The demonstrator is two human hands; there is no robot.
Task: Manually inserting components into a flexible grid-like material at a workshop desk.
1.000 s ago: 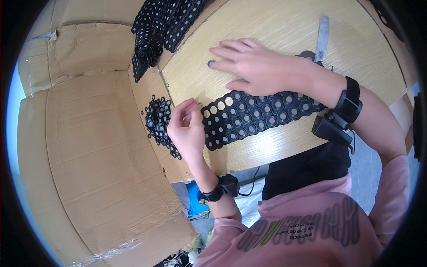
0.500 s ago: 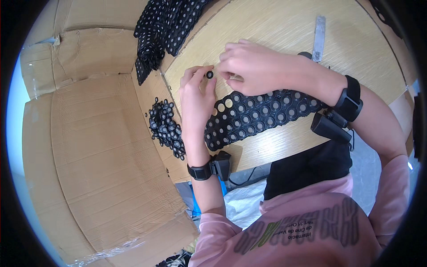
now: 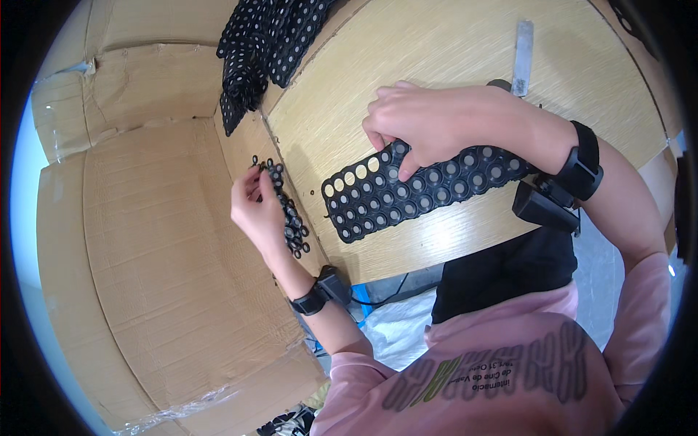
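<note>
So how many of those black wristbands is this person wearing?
2: one wristband behind the left hand, and another wristband behind the right hand. Any under the pink sleeves would be hidden.

Under the right hand [image 3: 414,131], the black strip [image 3: 430,189] looks like rubbery plastic with dull grey inserts [image 3: 442,195], on a glossy wood-grained bench [image 3: 436,243]. Matt, creased cardboard [image 3: 153,232] spreads left of the left hand [image 3: 258,211]; a smooth grey metal bar [image 3: 522,58] lies beyond the right.

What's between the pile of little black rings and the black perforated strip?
One tiny dark piece on the pale wooden tabletop, near its edge, in the head view.
</note>
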